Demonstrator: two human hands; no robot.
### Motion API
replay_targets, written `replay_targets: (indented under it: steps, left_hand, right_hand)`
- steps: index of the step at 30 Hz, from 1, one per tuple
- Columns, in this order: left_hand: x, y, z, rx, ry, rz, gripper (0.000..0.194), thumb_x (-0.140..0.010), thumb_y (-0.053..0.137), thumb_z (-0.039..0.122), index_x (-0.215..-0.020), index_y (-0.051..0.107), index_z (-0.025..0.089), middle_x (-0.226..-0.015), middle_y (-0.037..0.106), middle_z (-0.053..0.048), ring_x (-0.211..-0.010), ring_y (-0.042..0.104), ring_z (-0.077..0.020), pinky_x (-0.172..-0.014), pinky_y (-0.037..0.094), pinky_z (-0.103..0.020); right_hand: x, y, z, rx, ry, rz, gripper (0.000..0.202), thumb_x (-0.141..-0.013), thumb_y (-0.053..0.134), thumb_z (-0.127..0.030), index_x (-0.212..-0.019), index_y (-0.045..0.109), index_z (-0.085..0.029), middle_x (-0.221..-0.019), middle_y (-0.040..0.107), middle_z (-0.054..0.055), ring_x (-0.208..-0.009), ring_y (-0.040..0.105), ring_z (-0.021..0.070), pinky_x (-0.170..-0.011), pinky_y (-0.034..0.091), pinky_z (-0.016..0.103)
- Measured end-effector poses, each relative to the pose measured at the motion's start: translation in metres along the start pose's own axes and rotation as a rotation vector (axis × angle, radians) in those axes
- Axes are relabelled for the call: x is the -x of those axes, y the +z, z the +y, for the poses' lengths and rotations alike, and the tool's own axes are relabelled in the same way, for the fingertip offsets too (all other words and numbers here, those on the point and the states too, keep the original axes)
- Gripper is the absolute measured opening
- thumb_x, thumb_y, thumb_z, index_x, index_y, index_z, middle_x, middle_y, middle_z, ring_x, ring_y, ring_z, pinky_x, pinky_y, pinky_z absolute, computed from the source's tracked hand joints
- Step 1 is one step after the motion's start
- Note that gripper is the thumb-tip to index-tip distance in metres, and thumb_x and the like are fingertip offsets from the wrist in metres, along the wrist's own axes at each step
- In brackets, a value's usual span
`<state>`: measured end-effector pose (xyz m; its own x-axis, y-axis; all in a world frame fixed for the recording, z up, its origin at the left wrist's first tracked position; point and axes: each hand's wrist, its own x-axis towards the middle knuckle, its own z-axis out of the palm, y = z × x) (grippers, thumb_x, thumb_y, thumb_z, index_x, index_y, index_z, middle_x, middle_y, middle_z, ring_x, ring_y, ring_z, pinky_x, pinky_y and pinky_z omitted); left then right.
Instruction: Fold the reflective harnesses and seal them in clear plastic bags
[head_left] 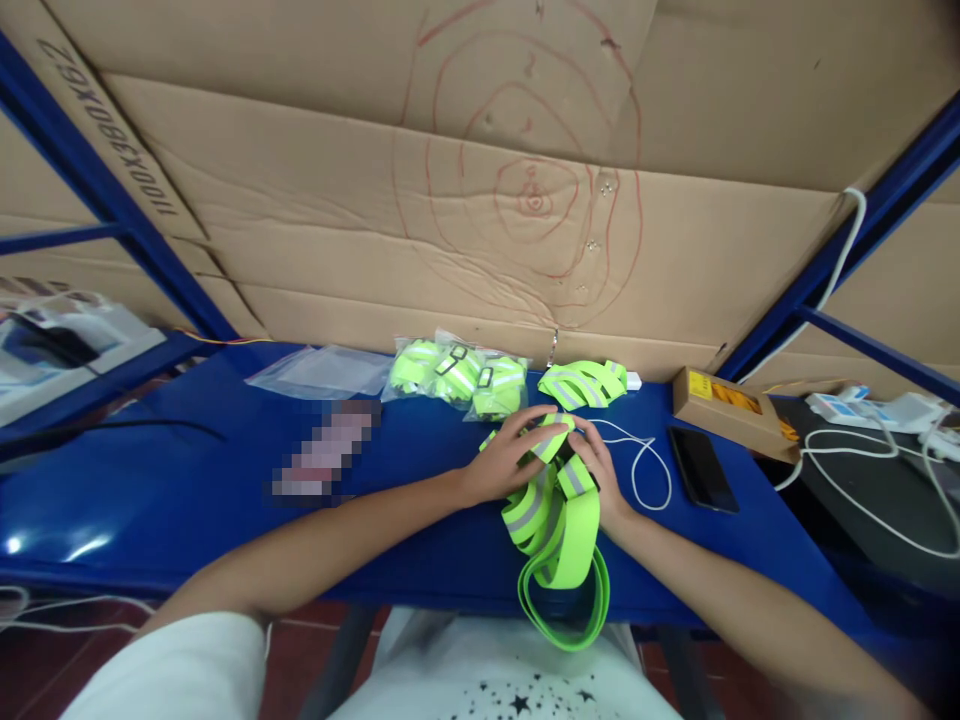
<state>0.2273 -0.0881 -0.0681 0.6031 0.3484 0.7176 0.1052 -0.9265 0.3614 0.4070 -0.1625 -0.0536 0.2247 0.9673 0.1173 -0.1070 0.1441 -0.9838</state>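
Observation:
A bundle of neon-yellow reflective straps (582, 540) with grey stripes is between my two hands above the table's front part. Its elastic loops hang past the table edge toward my lap. My left hand (510, 458) has its fingers curled over the upper folds from the left. On the other side, my right hand (602, 470) grips the bundle, its fingers bent over the top. Some dark pieces show among the folds; the fingertips partly hide them. Just beyond my hands lies a loose, folded bundle of similar reflective straps (583, 384).
Several clear bags of reflective straps (499, 385) lie along the back, beside flat clear plastic bags (322, 372). A pixelated object (326, 450) is at left. To the right are a white cable (651, 475), a black phone (703, 468) and a cardboard box (731, 412).

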Motion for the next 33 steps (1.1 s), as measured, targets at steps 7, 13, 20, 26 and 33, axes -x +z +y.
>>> replay_targets:
  steps: [7,13,20,26,33]
  left_hand:
    - [-0.0019,0.0011,0.0002,-0.079,0.028,0.013,0.06,-0.093,0.056,0.009,-0.149,0.051,0.027,-0.151,0.048,-0.014,-0.139,0.05,-0.0286,-0.11,0.051,-0.044]
    - [-0.0021,0.0026,-0.0018,-0.085,0.052,0.01,0.056,-0.094,0.056,0.009,-0.147,0.051,0.024,-0.15,0.046,-0.016,-0.138,0.05,-0.0287,-0.11,0.052,-0.044]
    - [-0.0015,0.0025,-0.0024,-0.066,0.03,0.001,0.06,-0.093,0.056,0.008,-0.149,0.05,0.027,-0.151,0.045,-0.015,-0.14,0.049,-0.0286,-0.109,0.052,-0.043]
    - [-0.0015,0.0019,-0.0028,-0.067,0.025,-0.004,0.062,-0.09,0.056,0.006,-0.149,0.051,0.026,-0.151,0.045,-0.014,-0.141,0.048,-0.0282,-0.112,0.051,-0.043]
    - [0.0002,0.003,-0.004,-0.064,-0.014,-0.021,0.064,-0.09,0.056,0.006,-0.15,0.05,0.028,-0.153,0.045,-0.013,-0.142,0.048,-0.0288,-0.112,0.051,-0.045]
  right_hand:
    - [-0.0039,-0.0011,0.0013,-0.007,0.003,0.029,0.041,-0.081,0.073,-0.057,-0.107,0.069,-0.025,-0.099,0.075,0.002,-0.096,0.065,0.0261,-0.083,0.048,0.036]
    - [-0.007,-0.0031,0.0052,-0.023,0.01,0.029,0.036,-0.082,0.073,-0.054,-0.104,0.07,-0.025,-0.097,0.073,0.001,-0.089,0.063,0.0227,-0.08,0.047,0.033]
    - [-0.007,-0.0012,0.0025,-0.051,0.031,0.035,0.033,-0.08,0.075,-0.051,-0.101,0.071,-0.025,-0.091,0.071,0.0,-0.084,0.06,0.0205,-0.076,0.046,0.032]
    - [-0.0065,-0.0007,0.0012,-0.057,0.046,0.038,0.033,-0.079,0.075,-0.051,-0.099,0.071,-0.025,-0.09,0.071,0.0,-0.083,0.061,0.0211,-0.075,0.046,0.032]
    - [-0.0073,-0.0016,0.001,-0.039,0.054,0.055,0.035,-0.078,0.076,-0.052,-0.099,0.071,-0.025,-0.09,0.07,0.0,-0.082,0.06,0.0214,-0.074,0.045,0.032]
